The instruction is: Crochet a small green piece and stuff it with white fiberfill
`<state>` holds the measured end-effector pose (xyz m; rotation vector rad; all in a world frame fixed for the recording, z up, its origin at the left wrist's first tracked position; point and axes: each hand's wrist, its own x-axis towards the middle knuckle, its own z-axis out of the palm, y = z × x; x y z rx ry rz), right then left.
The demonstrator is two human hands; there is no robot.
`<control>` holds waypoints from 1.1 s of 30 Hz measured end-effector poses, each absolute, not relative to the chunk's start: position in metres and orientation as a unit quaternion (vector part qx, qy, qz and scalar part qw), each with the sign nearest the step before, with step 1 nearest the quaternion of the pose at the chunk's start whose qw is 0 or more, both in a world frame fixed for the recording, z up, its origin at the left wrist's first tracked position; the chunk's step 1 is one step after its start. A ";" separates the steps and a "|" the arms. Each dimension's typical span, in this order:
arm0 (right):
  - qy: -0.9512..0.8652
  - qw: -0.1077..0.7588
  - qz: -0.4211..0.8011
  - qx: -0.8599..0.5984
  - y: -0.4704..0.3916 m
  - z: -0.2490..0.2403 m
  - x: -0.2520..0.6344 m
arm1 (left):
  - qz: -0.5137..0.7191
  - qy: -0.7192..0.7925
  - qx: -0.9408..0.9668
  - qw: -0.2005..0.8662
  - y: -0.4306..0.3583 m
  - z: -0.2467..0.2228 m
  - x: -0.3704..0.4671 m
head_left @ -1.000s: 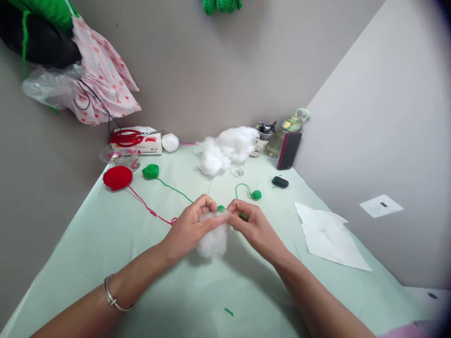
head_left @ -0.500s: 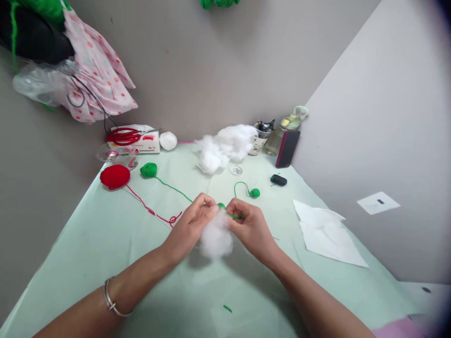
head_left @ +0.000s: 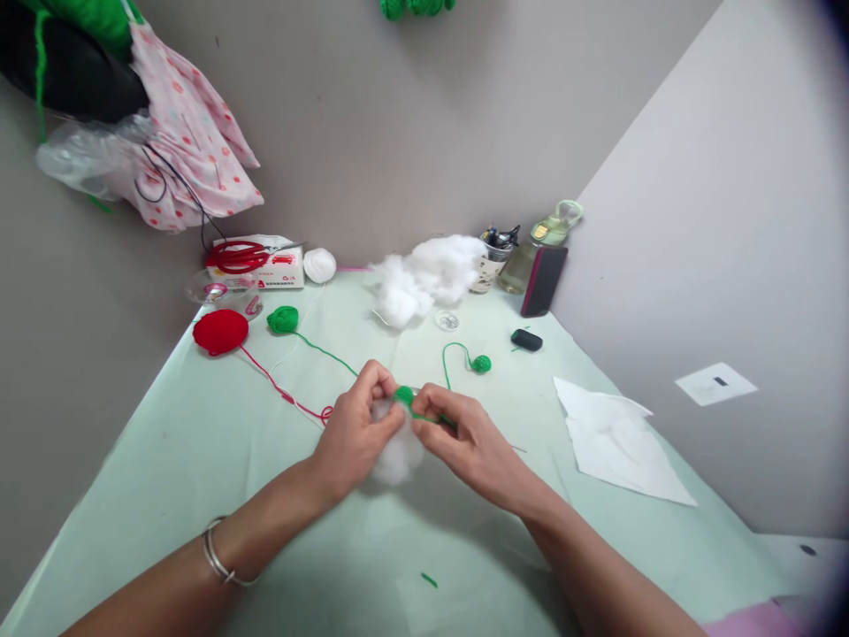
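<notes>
My left hand (head_left: pixel 355 433) is closed, fingertips pinching a small green crocheted piece (head_left: pixel 404 395). White stuffing (head_left: pixel 396 456) hangs below that piece, between both hands, and hides part of it. My right hand (head_left: pixel 468 438) is closed at the piece's right side, with a strand of green yarn (head_left: pixel 447 421) between its fingers. Whether it also grips a tool is hidden. A green strand runs from behind my left hand to a green yarn ball (head_left: pixel 283 320); another leads up to a small green crocheted ball (head_left: pixel 481 364).
Red yarn (head_left: pixel 221 332) lies at the left, near red-handled scissors (head_left: pixel 239 257) on a box. Behind my hands sits a pile of stuffing (head_left: pixel 428 279). A pen cup (head_left: pixel 489 265), bottle (head_left: pixel 521 264) and phone (head_left: pixel 545 281) stand at the back right. White sheets (head_left: pixel 620 442) lie right.
The stuffing and both hands have shifted slightly left. More of the green piece shows between my fingertips, and my left hand covers more of the stuffing.
</notes>
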<state>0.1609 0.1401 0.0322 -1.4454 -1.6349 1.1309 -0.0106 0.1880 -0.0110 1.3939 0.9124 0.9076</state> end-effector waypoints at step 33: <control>-0.561 0.425 0.414 -0.578 0.145 0.023 0.162 | 0.315 0.326 0.577 0.679 0.187 0.002 -0.016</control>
